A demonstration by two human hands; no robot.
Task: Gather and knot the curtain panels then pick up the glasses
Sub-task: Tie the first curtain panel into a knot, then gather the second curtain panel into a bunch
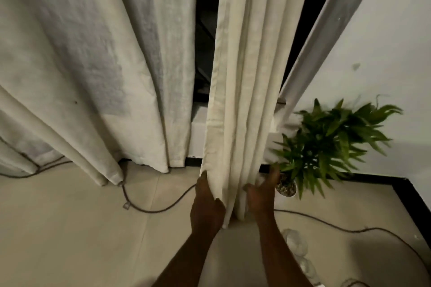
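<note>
left hand (206, 202): grips the left edge of the right curtain panel (245, 100) near its lower end. Thumb on the front of the cloth, fingers run up the edge and wrap behind.
right hand (258, 196): just beside the left hand, about level with it. Thumb on the front of the folds, fingers reach round the far side. Holds the panel's right folds.
right curtain panel: bunched into narrow upright folds between the two hands, rising straight up from them. Lower end sits between the wrists.
left curtain panel (93, 65): hangs loose, well left of the left hand, apart from both hands.
window gap (205, 42): dark strip between the panels, above the left hand.
potted plant (331, 142): just right of the right hand, leaves blurred.
pot (285, 187): holds pebbles. Touching the right fingers or just beside them, cannot tell.
cable (149, 208): dark, on the floor (70, 228), curves in from the left toward the left hand.
clear shapes (295, 240): on the floor just right of the right forearm, below the hand. Too blurred to say if they are the glasses.
wall (384, 53): white, up and right of the right hand.
</note>
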